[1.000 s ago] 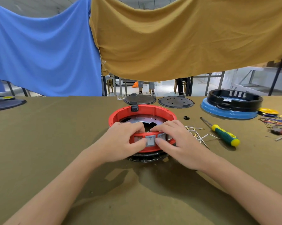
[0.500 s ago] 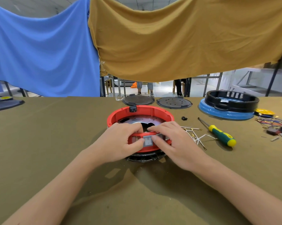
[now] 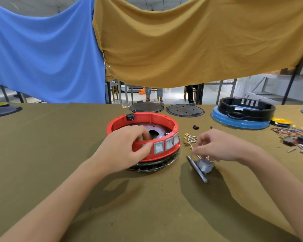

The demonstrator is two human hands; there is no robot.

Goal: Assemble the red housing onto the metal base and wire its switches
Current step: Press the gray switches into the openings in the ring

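The red housing (image 3: 147, 117) sits on the dark metal base (image 3: 156, 166) in the middle of the olive table. Grey rocker switches (image 3: 159, 147) line its front wall. My left hand (image 3: 122, 151) grips the front rim, fingers inside and thumb outside beside the switches. My right hand (image 3: 222, 145) hovers to the right of the housing and pinches thin white wires (image 3: 189, 138) from a small loose bundle with brass terminals. Just below that hand lies a small grey block with a metal rod (image 3: 202, 167).
Two dark round lids (image 3: 146, 107) (image 3: 184, 110) lie behind the housing. A black ring on a blue base (image 3: 243, 116) stands at the back right, with a yellow disc (image 3: 280, 121) and tangled coloured wires (image 3: 293, 135) beyond. A small black part (image 3: 195, 127) lies near the terminals.
My right hand left the housing's front and moved right to the white wires, pinching them. The housing's switches now show uncovered. My left hand stays on the rim.
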